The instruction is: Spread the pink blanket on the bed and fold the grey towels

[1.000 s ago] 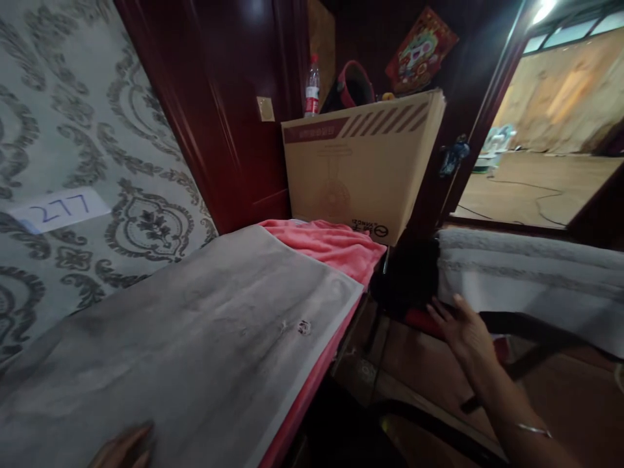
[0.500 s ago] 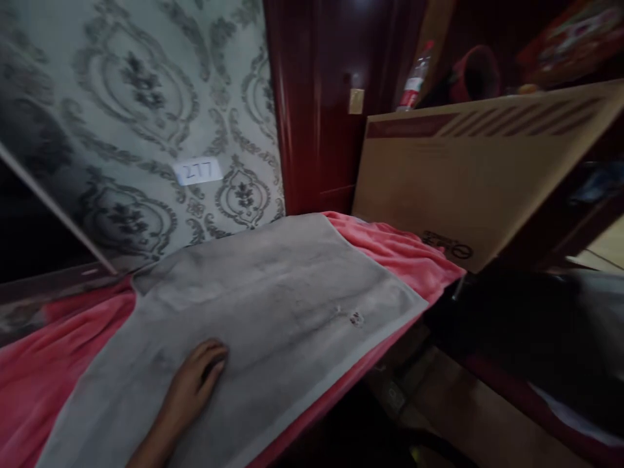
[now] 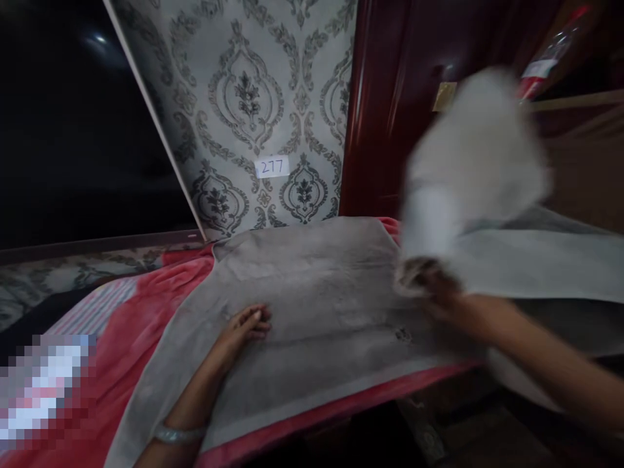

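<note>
A grey towel (image 3: 312, 279) with a pale border and a small dark motif lies spread over a pink cloth (image 3: 180, 292). Over its left part is my left hand (image 3: 246, 326), its fingers loosely bent and slightly apart, with nothing visible in them. A bracelet circles that wrist. My right hand (image 3: 443, 299), smeared by motion, is closed on a second grey towel (image 3: 480, 156), which is raised in a blurred bundle. Pale-edged grey fabric trails from the bundle to the right. Most of the right fingers are hidden or blurred.
A dark screen (image 3: 82, 123) stands at the left. Behind are patterned wallpaper (image 3: 302, 104), a paper label (image 3: 272, 166) reading 277 and a dark red door (image 3: 385, 130). A red-capped bottle (image 3: 550, 58) and part of a cardboard box (image 3: 585, 169) are at the right.
My right hand has come into view at the right with a raised grey towel, covering much of the box. The view has swung left, showing more of the screen. My left hand stays over the spread towel.
</note>
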Tool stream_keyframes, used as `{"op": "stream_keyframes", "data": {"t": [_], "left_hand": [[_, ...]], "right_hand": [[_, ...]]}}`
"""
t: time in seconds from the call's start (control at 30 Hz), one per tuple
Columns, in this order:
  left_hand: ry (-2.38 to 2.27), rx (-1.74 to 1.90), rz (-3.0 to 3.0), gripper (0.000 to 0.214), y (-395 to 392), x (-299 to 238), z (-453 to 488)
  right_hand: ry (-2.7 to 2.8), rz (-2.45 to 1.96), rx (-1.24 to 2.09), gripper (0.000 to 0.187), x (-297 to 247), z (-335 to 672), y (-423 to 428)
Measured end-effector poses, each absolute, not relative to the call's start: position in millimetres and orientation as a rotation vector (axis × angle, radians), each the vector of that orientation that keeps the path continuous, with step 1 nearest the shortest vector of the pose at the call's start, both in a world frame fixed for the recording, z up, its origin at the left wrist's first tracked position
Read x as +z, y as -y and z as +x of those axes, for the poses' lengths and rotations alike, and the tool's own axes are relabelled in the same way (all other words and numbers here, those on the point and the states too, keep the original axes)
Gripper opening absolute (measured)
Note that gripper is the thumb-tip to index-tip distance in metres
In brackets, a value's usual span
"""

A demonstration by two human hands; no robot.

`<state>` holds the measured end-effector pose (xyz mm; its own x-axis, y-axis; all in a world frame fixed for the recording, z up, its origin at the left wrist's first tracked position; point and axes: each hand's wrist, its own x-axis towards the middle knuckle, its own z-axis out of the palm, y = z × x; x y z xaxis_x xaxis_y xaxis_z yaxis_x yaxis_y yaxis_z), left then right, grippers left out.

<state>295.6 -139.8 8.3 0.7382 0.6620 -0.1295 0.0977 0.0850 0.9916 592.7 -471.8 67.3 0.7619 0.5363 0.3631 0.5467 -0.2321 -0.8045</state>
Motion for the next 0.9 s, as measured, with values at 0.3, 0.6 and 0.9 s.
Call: {"op": "stream_keyframes", "data": {"t": [0.3, 0.6, 0.9], "left_hand": [[-0.617, 0.446, 1.092, 0.049, 152, 4, 309], [-0.591, 0.690, 2.316, 0.040, 187, 4, 346], [-0.029, 0.086, 2.867, 0.064, 252, 31, 407]], "right_hand": [[2.086, -2.098, 0.122, 0.028, -3, 513, 408], [1.731, -1.771, 0.230, 0.036, 8, 539, 422], [1.639, -2.301, 0.030, 0.078, -1, 604, 409]]}}
